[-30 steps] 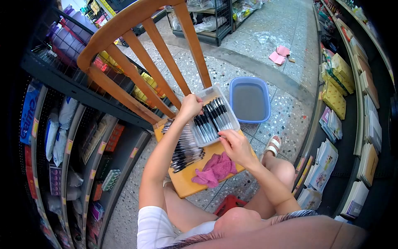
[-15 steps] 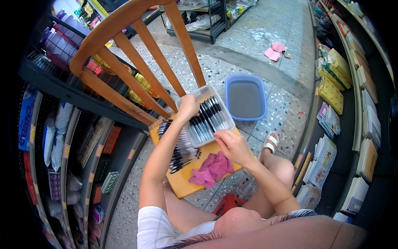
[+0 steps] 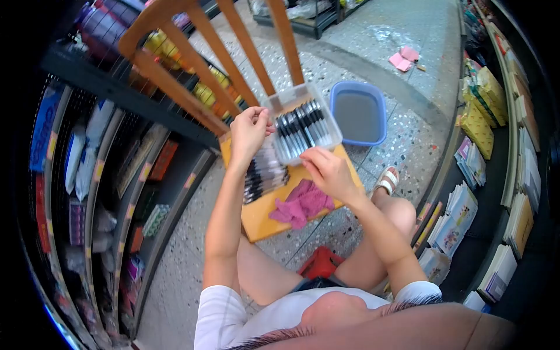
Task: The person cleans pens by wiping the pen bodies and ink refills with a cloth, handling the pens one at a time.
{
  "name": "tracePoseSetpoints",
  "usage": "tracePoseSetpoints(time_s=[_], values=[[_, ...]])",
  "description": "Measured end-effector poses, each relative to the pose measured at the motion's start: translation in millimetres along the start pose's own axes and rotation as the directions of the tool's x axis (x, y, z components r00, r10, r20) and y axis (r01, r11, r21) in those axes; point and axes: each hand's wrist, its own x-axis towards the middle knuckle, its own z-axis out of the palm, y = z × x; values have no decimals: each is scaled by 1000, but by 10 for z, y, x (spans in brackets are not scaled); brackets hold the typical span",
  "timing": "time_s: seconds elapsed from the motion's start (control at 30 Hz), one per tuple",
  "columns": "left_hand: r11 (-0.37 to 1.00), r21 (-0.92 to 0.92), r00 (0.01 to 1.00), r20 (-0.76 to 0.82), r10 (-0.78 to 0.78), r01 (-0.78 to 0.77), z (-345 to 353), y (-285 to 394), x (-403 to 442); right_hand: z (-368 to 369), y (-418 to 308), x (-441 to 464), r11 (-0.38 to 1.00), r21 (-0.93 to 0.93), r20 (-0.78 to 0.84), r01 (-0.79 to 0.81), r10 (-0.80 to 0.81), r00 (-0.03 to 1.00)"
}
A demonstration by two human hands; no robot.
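A clear plastic box [image 3: 336, 139] holding a row of pens with black caps [image 3: 303, 123] sits on the wooden chair's seat [image 3: 262, 224]. My left hand [image 3: 249, 133] is raised at the box's left side, fingers curled together; anything in them is too small to make out. At the box's front edge, my right hand [image 3: 331, 174] has thumb and fingertips pinched on the rim. More pens [image 3: 262, 175] lie in a bundle on the seat, below my left hand and partly blurred. A crumpled pink cloth [image 3: 302, 204] rests in front of the box.
Behind the box rises the slatted chair back [image 3: 204, 64]. A blue basin [image 3: 359, 114] of greyish water stands on the floor to the right. Stocked shelves [image 3: 195, 169] flank me on both sides. A red object [image 3: 321, 262] shows between my legs; pink paper [image 3: 403, 58] lies farther off.
My left hand has lifted off the pens in the box and moved left, away from it. My right hand stays at the box's front edge. The camera view has shifted.
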Motion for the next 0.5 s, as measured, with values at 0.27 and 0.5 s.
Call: tracePoseSetpoints(time_s=[0.27, 0.5], values=[[985, -31, 985, 14, -171, 171, -559, -1146, -910, 337, -203, -284, 990, 3, 302, 141, -135, 944], [878, 477, 995, -103, -5, 53, -606, -1610, -1387, 555, -290, -632, 971, -196, 405, 140, -50, 913]])
